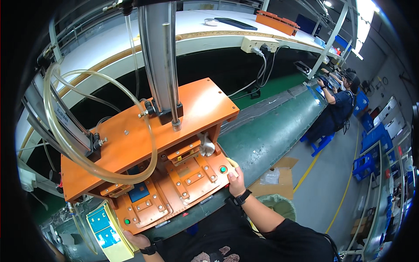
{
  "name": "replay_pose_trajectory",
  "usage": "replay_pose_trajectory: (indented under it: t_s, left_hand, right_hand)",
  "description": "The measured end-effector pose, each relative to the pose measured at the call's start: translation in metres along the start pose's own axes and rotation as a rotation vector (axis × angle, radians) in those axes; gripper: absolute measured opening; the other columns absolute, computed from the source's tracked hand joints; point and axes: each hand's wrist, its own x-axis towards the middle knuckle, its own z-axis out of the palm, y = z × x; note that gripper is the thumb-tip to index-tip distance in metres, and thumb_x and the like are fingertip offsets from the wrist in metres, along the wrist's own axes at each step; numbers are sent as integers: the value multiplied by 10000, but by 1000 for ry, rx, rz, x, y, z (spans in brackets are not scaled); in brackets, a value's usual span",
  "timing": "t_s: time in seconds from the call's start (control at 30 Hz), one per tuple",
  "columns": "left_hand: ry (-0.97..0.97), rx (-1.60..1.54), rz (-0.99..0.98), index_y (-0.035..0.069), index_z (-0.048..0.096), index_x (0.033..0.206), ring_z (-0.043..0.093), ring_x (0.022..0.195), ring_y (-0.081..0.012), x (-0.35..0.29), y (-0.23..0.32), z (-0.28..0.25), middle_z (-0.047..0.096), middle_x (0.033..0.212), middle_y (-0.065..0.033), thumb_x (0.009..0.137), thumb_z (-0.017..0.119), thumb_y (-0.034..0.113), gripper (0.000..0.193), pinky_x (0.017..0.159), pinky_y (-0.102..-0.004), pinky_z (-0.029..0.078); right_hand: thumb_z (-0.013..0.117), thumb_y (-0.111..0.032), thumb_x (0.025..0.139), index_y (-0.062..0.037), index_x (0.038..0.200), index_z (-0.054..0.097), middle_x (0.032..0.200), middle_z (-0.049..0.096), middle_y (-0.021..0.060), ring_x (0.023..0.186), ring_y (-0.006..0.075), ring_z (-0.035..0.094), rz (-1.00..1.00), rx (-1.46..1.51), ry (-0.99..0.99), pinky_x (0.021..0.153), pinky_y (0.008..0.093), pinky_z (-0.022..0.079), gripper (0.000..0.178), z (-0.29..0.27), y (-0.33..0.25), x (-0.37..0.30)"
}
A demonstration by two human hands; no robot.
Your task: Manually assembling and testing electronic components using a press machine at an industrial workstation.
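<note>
An orange pneumatic press stands in front of me on a green-topped bench. Its base plate carries screwed-down blocks and a green button at each front corner. My right hand grips the right front corner, beside the right green button; something yellow shows at its fingertips. At the left front corner, just below the left green button, rests my left hand, its fingers mostly hidden. A blue flat piece lies in the left part of the fixture. Yellow sheets with blue pieces lie beside my left hand.
Clear air hoses loop before the press's upright cylinders. A power strip hangs on the white shelf's edge. To the right are a cardboard box and a green-lined bin. Farther back, people work along the bench.
</note>
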Motion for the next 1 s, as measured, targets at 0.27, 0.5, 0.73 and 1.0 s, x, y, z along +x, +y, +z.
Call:
replay_pose_trajectory:
  t_s: [0.27, 0.5, 0.73, 1.0]
  left_hand:
    - [8, 44, 15, -33, 401, 1362, 503, 1209, -238, 1, -2, -4, 495, 1335, -146, 977, 375, 468, 632, 1033, -361, 389]
    - [59, 56, 50, -34, 409, 1357, 512, 1199, -244, 1, -5, -3, 502, 1325, -148, 982, 356, 470, 630, 1029, -364, 393]
    - [3, 35, 26, -32, 399, 1362, 491, 1221, -248, 2, -2, -5, 485, 1344, -149, 967, 399, 485, 651, 1042, -373, 378]
    - [-20, -6, 15, -25, 385, 1380, 467, 1248, -261, 0, 8, 12, 469, 1364, -149, 970, 380, 490, 658, 1058, -384, 362]
  right_hand:
    - [539, -308, 883, 55, 1349, 399, 1251, 544, 125, 1158, 185, 525, 21, -80, 14, 1006, 311, 396, 608, 3, -4, 0]
    - [557, -251, 915, 45, 1355, 417, 1258, 553, 115, 1165, 170, 515, 3, -16, -3, 1018, 310, 380, 549, -2, 0, 0]
    - [561, -274, 922, 38, 1376, 390, 1282, 534, 113, 1188, 168, 497, 34, -19, -45, 1027, 309, 369, 577, -1, -7, 0]
    - [565, -282, 921, 37, 1384, 376, 1288, 526, 118, 1192, 172, 492, 18, -1, -51, 1030, 309, 361, 592, -3, -2, 0]
